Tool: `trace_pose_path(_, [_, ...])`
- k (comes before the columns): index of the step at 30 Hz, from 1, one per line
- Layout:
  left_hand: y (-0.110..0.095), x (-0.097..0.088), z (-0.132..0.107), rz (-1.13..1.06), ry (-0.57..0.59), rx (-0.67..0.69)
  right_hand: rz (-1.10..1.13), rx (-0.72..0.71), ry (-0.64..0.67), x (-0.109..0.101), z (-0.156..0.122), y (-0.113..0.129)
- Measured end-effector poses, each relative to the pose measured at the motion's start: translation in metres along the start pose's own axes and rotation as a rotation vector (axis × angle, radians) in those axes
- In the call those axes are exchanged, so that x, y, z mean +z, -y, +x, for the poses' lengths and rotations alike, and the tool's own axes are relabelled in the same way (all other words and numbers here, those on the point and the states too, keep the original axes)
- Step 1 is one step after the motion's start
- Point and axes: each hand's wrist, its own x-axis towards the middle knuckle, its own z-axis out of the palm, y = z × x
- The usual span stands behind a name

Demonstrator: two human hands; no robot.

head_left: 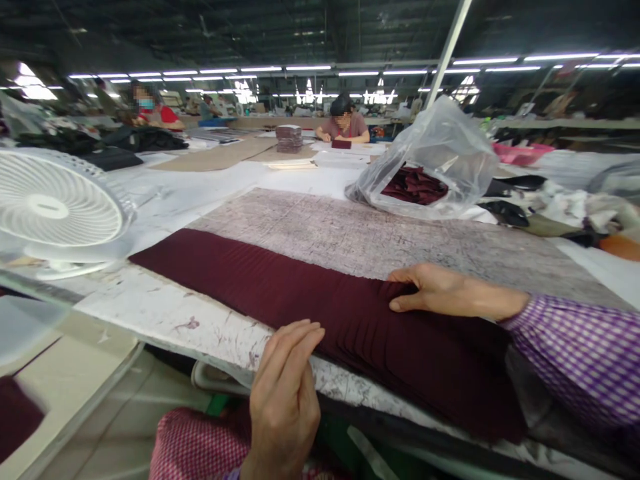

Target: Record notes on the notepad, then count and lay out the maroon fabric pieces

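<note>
Many thin maroon fabric pieces point(300, 293) lie overlapped like a fanned deck, in a long row along the table's near edge. My right hand point(435, 290) is at the row's far edge, thumb on top of the fabric and fingers at its rim, gripping the pieces there. At the near edge, my left hand point(287, 387) has its fingers stretched out and side by side, the tips beside or touching the fabric border. Nothing shows in the left hand. Part of the row's right end is hidden by my right forearm and sleeve.
A worn grey board point(325, 227) lies behind the fabric row. To the left stands a white fan point(55, 207). A clear plastic bag point(450, 153) holds maroon pieces. Farther back are a stack of pieces point(289, 139), a seated co-worker point(357, 123) and another person in red point(165, 117).
</note>
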Motion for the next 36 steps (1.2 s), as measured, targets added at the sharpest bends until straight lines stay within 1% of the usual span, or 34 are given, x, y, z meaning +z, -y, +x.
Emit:
trace_pose_path(3, [-0.010, 0.004, 0.002, -0.036, 0.039, 0.042, -0.035, -0.020, -0.009, -0.002, 0.000, 0.003])
trace_pose_path(6, [-0.020, 0.010, 0.002, -0.055, 0.119, 0.114, -0.062, -0.035, -0.003, -0.003, -0.001, 0.004])
trace_pose_path(8, [-0.025, 0.015, 0.002, -0.056, 0.171, 0.155, -0.047, -0.037, 0.010, -0.004, -0.001, 0.003])
trace_pose_path(11, [-0.028, 0.020, 0.002, -0.064, 0.199, 0.174, -0.015, -0.035, 0.020, -0.005, -0.001, 0.004])
trace_pose_path(14, [-0.028, 0.022, 0.002, -0.070, 0.191, 0.179, -0.097, -0.053, -0.024, -0.006, -0.001, 0.007])
trace_pose_path(16, [-0.028, 0.020, 0.000, -0.072, 0.173, 0.165, -0.163, -0.078, -0.049, -0.006, -0.001, 0.009])
trace_pose_path(18, [-0.028, 0.015, -0.003, -0.080, 0.118, 0.134, -0.177, -0.096, -0.054, -0.005, -0.001, 0.010])
trace_pose_path(21, [-0.028, 0.006, -0.008, -0.072, 0.001, 0.087, -0.132, -0.109, -0.047, -0.005, 0.001, 0.007])
trace_pose_path(24, [-0.024, 0.000, -0.013, -0.038, -0.050, 0.057, -0.091, -0.120, -0.033, -0.004, 0.003, 0.004])
trace_pose_path(27, [-0.019, 0.000, -0.016, -0.010, -0.030, 0.045, -0.085, -0.120, -0.025, -0.004, 0.003, 0.004])
trace_pose_path(30, [-0.017, 0.004, -0.016, 0.007, 0.012, 0.085, -0.122, -0.120, -0.032, -0.005, 0.001, 0.007])
trace_pose_path(36, [-0.025, 0.015, -0.009, -0.019, 0.081, 0.127, -0.156, -0.121, -0.023, -0.006, 0.001, 0.009])
